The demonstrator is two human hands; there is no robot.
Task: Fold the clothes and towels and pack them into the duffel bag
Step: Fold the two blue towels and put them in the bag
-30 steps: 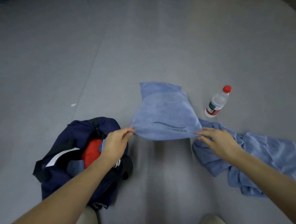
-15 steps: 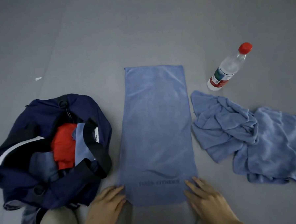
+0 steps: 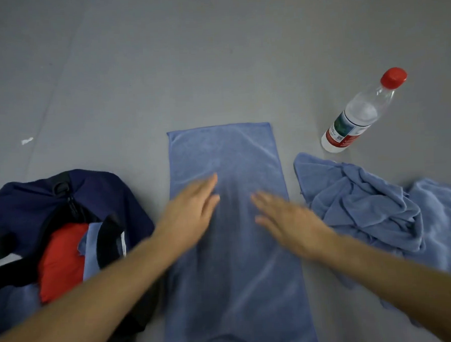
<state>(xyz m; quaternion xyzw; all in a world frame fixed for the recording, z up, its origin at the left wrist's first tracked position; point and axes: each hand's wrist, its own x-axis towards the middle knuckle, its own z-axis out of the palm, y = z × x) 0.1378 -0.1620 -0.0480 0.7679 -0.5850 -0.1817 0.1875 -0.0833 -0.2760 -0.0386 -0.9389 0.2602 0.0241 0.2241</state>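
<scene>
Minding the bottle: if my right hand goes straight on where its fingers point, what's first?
Not the bottle. The right hand points up-left along the flat towel, probably brushing the fingertips of the left hand first; blur leaves that uncertain.

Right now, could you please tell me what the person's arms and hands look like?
The left arm and right arm are bare to the picture's edge, with no sleeves showing. The left hand and right hand wear no gloves, and no watch shows. Blur hides any rings.

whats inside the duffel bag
A red garment and a light blue cloth show in the open navy duffel bag; anything deeper is covered by them and the black strap.
</scene>
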